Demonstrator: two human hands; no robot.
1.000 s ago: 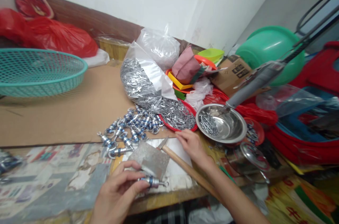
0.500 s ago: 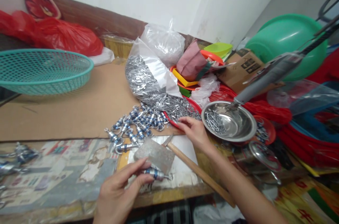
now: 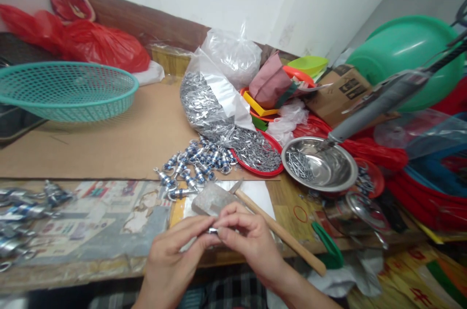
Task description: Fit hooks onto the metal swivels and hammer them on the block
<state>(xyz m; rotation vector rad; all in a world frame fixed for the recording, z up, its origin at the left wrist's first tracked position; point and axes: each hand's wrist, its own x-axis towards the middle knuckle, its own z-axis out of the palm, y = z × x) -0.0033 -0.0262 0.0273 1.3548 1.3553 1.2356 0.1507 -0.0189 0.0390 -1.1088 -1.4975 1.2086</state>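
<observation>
My left hand [image 3: 178,245] pinches a small silver and blue metal hook fitting [image 3: 212,230], mostly covered by my fingers. Against it, the fingertips of my right hand [image 3: 248,233] are pressed together; whatever they hold is hidden. Just beyond my hands lies a grey metal block [image 3: 208,198], with a wooden-handled hammer [image 3: 282,232] slanting past its right side. A heap of similar hook fittings [image 3: 197,168] rests behind the block. To the right of that heap, a red dish [image 3: 269,172] is full of small silver metal pieces [image 3: 257,151].
A steel bowl [image 3: 350,177] with metal pins stands right of the dish. Behind sits a clear bag [image 3: 207,104] of metal pieces. More fittings [image 3: 25,216] lie at left, below a turquoise basket [image 3: 91,112]. A grey-handled tool [image 3: 379,102] juts over the bowl.
My right hand has moved from the red dish back toward me and left, and now meets my left hand. The left hand still holds the fitting.
</observation>
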